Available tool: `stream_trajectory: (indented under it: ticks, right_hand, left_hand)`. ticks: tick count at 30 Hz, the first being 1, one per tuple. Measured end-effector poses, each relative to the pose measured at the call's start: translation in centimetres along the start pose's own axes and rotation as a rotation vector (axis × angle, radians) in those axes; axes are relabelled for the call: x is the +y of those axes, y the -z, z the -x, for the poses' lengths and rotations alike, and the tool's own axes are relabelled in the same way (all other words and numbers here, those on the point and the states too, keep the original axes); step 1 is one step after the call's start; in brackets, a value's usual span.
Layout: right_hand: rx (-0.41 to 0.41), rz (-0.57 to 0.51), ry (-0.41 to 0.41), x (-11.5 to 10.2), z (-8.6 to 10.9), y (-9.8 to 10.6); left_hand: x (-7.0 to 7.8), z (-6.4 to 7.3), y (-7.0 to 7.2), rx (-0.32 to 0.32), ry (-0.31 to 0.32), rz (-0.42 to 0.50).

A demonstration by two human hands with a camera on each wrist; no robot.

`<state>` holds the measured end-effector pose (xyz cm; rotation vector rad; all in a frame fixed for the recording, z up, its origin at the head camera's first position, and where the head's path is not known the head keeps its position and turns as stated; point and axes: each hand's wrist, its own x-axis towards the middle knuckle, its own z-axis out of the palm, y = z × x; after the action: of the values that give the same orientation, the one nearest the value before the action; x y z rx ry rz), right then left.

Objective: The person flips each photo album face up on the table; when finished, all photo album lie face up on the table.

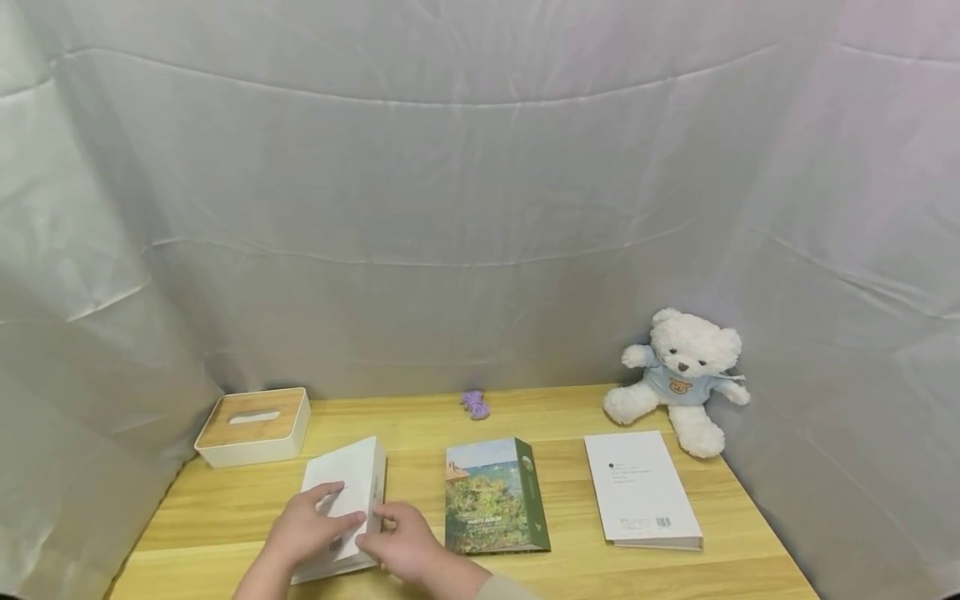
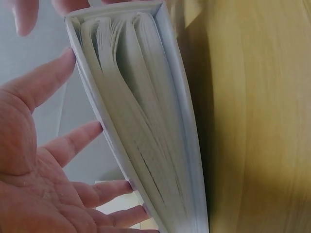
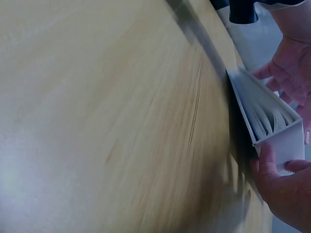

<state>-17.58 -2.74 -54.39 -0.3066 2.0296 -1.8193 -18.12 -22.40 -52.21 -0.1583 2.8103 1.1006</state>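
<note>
White album lies directly beneath the fingers of the left hand, cover up, its thick spine turned toward the right hand. The left hand is spread wide, fingers straight and apart, their tips touching the cover without curling round it. The right hand, at the spine, is bent nearly closed, thumb and forefinger pinching the spine from its two edges. A pale sleeve shows behind the right wrist. Between the covers, the loose pages fan out in uneven bunches at the end facing the wrists. Under both hands runs the wood-grain table. Just right of the right hand, well apart from its fingers, lies a photo album with a painted seaside garden cover and a green spine. Farther right of that hand rests a white book with small print and a barcode. Beyond the left hand and to its left stands a tissue box with a wooden top. Ahead and right of the right hand is a small purple object, too small to identify. Far to that hand's right sits a white teddy bear in a light blue top, before a grey curtain.
</note>
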Motion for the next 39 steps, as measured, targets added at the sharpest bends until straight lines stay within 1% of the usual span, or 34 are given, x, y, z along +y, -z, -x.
stream_trajectory:
  ticks: [3,6,11,14,20,23,28,31,35,39]
  right_hand:
    - [-0.016,-0.039,-0.028,-0.1,0.4,0.1]
    - [-0.009,-0.070,-0.026,-0.1,0.8,0.3]
    - [0.039,-0.090,-0.005,-0.2,1.1,1.0]
    - [0.055,-0.086,0.002,0.0,1.2,1.4]
    - [0.059,-0.077,0.027,0.4,1.2,1.9]
    - [0.078,-0.063,0.046,0.3,1.3,2.0]
    - [0.119,-0.072,0.101,-0.4,1.3,2.2]
    - [0.137,-0.073,0.133,-1.0,1.3,2.2]
    - [0.137,-0.074,0.157,-1.6,1.3,2.2]
    - [0.149,-0.063,0.156,-2.1,1.3,2.2]
  left_hand:
    - [0.2,0.2,-0.1,-0.018,0.004,0.015]
    - [0.6,0.5,0.0,-0.033,0.012,0.044]
    - [1.0,0.9,0.0,-0.048,0.014,0.098]
    - [0.9,1.0,-0.3,-0.053,0.012,0.105]
    - [1.5,1.0,-1.0,-0.026,-0.002,0.107]
    - [2.0,0.9,-1.3,-0.013,-0.017,0.105]
    - [2.8,0.9,-1.2,0.005,-0.048,0.095]
    - [3.3,0.9,-1.1,0.024,-0.060,0.107]
    - [3.6,1.2,-0.9,0.040,-0.042,0.152]
    - [3.8,1.5,-0.9,0.050,-0.031,0.190]
